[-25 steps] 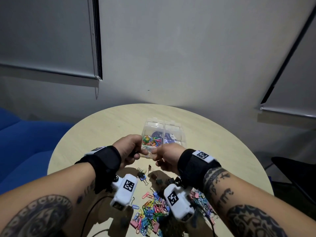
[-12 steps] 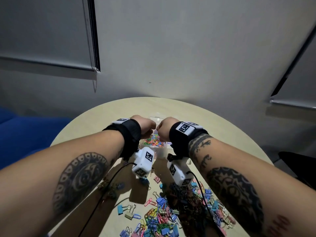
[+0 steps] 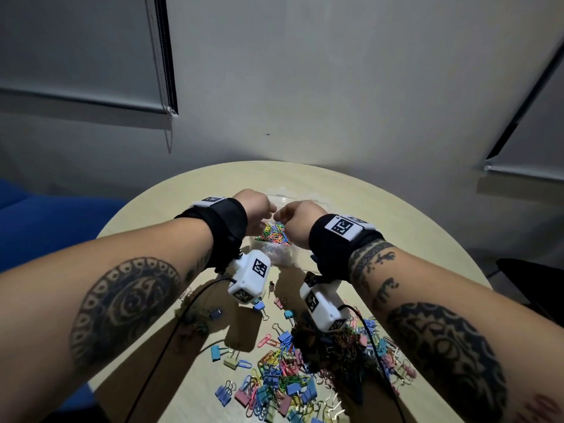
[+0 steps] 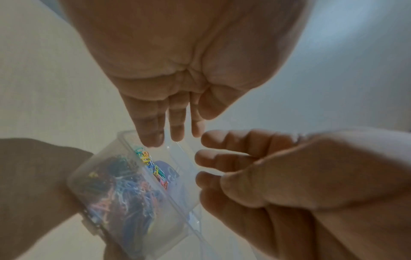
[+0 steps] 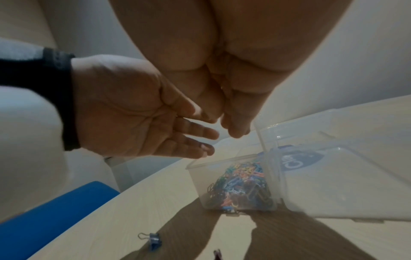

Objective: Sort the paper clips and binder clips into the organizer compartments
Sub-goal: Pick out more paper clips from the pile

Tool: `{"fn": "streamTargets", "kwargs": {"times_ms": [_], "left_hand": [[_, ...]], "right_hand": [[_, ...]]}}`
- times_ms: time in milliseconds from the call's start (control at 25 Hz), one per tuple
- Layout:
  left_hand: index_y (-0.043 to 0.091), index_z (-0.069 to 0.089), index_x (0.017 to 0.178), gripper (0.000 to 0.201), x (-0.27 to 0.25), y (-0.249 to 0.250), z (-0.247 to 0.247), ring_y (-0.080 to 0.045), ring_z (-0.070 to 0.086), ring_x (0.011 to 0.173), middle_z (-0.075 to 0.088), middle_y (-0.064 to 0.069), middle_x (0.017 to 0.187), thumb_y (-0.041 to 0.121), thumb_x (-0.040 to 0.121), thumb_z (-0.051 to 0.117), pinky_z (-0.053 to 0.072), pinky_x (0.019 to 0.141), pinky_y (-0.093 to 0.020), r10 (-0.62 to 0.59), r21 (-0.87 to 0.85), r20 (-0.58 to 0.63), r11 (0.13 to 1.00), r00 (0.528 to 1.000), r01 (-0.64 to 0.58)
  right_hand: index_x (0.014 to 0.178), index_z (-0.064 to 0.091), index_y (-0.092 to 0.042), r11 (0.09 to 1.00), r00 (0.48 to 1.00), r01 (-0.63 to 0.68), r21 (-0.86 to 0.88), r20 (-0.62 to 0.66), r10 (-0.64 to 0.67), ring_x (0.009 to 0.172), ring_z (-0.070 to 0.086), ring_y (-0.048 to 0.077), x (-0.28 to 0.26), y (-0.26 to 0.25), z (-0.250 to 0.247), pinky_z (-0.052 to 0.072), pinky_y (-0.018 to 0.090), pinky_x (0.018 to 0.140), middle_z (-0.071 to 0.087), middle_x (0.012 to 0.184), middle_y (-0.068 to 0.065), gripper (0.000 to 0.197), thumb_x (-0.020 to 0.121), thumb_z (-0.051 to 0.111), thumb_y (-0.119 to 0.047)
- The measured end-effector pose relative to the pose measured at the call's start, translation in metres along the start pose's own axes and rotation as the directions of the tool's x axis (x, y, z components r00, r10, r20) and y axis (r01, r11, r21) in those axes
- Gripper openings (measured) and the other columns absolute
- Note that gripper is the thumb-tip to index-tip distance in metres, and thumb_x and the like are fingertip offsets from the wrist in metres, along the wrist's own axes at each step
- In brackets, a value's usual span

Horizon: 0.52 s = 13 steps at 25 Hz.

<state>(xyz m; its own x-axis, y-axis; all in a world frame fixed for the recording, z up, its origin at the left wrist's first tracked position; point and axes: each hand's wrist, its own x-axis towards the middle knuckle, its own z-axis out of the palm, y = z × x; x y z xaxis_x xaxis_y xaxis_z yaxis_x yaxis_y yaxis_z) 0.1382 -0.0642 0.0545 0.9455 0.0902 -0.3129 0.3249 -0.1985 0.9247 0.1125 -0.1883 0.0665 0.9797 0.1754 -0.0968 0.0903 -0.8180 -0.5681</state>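
Observation:
The clear plastic organizer (image 3: pixel 276 257) stands in the middle of the round table. Its near-left compartment holds several coloured paper clips (image 3: pixel 273 235), which also show through the wall in the right wrist view (image 5: pixel 241 184). My left hand (image 3: pixel 258 206) and right hand (image 3: pixel 294 218) hover close together just above that compartment. In the left wrist view the left fingers (image 4: pixel 175 128) point straight down at the box rim (image 4: pixel 124 136) and hold nothing. The right hand's fingers (image 4: pixel 222 156) hang loosely curled with nothing visible in them. A mixed pile of paper clips and binder clips (image 3: pixel 290 377) lies nearer to me.
The organizer's other part carries a blue label (image 5: pixel 300 161) under clear plastic. Loose binder clips (image 3: pixel 218 352) lie scattered on the table (image 3: pixel 396 227), one blue (image 5: pixel 154 239). Black cables (image 3: pixel 171 337) trail from the wrist cameras. A blue seat (image 3: pixel 45 221) stands left; a wall lies behind.
Both hands have moved forward from the organizer's near edge to above the paper clip compartment. The left fingers, bunched before, now point straight down.

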Motion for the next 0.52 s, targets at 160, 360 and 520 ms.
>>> {"fn": "streamTargets", "kwargs": {"times_ms": [160, 360, 520], "left_hand": [[0.006, 0.063, 0.103, 0.011, -0.024, -0.011, -0.018, -0.018, 0.055, 0.066, 0.062, -0.005, 0.089, 0.014, 0.097, 0.057, 0.050, 0.061, -0.029, 0.058, 0.141, -0.007, 0.988, 0.998, -0.057], [0.014, 0.070, 0.082, 0.009, -0.059, -0.049, -0.031, -0.016, 0.055, 0.059, 0.067, -0.001, 0.076, 0.020, 0.088, 0.068, 0.047, 0.053, -0.023, 0.087, 0.468, 0.096, 0.875, 0.992, -0.122], [0.020, 0.074, 0.077, 0.009, -0.090, -0.079, -0.024, -0.011, 0.058, 0.061, 0.070, 0.005, 0.069, 0.025, 0.072, 0.081, 0.052, 0.063, -0.025, 0.011, 0.737, 0.271, 0.641, 0.962, -0.215]], "right_hand": [[0.083, 0.069, -0.026, 0.999, 0.998, 0.031, 0.011, 0.047, -0.031, 0.091, 0.068, 0.016, -0.021, 0.014, 0.007, 0.058, 0.033, 0.083, 0.073, 0.104, -0.005, 0.020, 0.087, 0.066, -0.007], [0.094, 0.076, -0.025, 0.980, 0.969, 0.109, -0.166, 0.237, -0.067, 0.087, 0.067, 0.009, -0.063, 0.028, 0.027, 0.055, 0.025, 0.081, 0.073, 0.091, -0.012, 0.011, 0.083, 0.077, -0.023], [0.094, 0.077, -0.029, 0.877, 0.937, 0.228, -0.424, 0.342, -0.078, 0.082, 0.068, 0.015, -0.083, 0.027, 0.059, 0.057, 0.028, 0.080, 0.074, 0.087, -0.008, 0.022, 0.074, 0.081, -0.038]]}}
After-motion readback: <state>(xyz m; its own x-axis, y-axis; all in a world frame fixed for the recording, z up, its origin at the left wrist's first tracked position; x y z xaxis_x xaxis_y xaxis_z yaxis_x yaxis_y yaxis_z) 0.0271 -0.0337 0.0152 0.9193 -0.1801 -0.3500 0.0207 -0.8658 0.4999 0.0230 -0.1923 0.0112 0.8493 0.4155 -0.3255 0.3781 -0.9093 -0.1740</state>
